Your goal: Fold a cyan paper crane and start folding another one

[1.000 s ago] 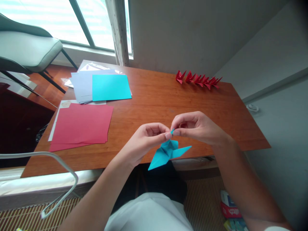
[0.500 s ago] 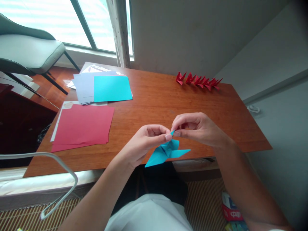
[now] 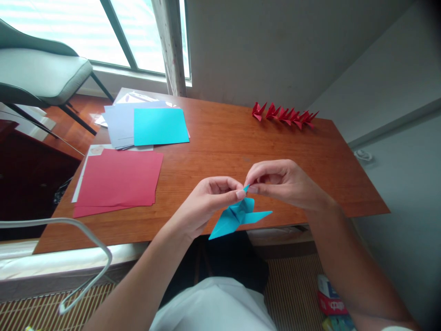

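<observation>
Between my two hands hangs a blue origami crane [image 3: 237, 214], its wings spread below my fingers near the table's front edge. My left hand [image 3: 218, 195] pinches the crane's narrow upper part between thumb and fingers. With thumb and forefinger, my right hand [image 3: 277, 181] grips the small pointed tip just beside it. The fingertips of both hands nearly meet and hide part of that tip. Several red origami cranes [image 3: 284, 116] stand in a row at the back right of the table.
On the wooden table [image 3: 213, 142], red paper sheets [image 3: 119, 179] lie at left. Behind them a blue sheet [image 3: 161, 126] rests on pale papers [image 3: 119, 122]. A white cable-like loop [image 3: 82, 230] curves past the left front edge. A grey chair [image 3: 41, 69] stands by the window.
Almost nothing differs. Both hands and the blue crane have shifted very slightly upward in the view, and both hands keep their pinch.
</observation>
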Available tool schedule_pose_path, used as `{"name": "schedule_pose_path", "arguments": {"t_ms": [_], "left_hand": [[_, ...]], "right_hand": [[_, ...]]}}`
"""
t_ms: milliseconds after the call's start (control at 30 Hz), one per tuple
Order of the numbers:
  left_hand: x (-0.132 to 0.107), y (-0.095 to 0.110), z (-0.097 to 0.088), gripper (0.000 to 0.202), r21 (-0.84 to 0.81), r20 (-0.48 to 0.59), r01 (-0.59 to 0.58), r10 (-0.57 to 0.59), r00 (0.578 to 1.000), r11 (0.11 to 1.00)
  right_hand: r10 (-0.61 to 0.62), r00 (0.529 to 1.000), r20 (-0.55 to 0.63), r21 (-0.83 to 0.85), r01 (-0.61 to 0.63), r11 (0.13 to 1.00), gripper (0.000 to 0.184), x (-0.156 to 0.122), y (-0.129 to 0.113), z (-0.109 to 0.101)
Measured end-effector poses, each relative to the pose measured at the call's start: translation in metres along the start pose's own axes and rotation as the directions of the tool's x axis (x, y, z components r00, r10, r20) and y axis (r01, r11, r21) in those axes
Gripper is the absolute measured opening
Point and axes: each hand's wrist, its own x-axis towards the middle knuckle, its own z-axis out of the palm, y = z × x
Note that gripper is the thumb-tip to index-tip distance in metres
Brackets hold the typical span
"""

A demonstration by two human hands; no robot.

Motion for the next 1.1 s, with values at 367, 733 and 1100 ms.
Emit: {"name": "schedule_pose_path", "arguments": {"t_ms": [367,733,1100], "left_hand": [[0.001,0.0,0.001,0.02,0.03,-0.015,-0.039,0.04,0.999,0.999],[0.001,0.004,0.004,0.026,0.23,-0.051,-0.087,0.102,0.994,0.969],[0.001,0.003,0.004,0.026,0.371,-0.062,-0.149,0.184,0.981,0.917]], "right_hand": [[0.105,0.994,0.01,0.038,-0.105,0.994,0.027,0.002,-0.007,0.0],[0.206,0.977,0.057,-0.042,-0.203,0.978,0.016,0.003,-0.011,-0.004],[0.178,0.981,0.075,-0.136,-0.166,0.977,0.016,0.003,-0.017,-0.007]]}}
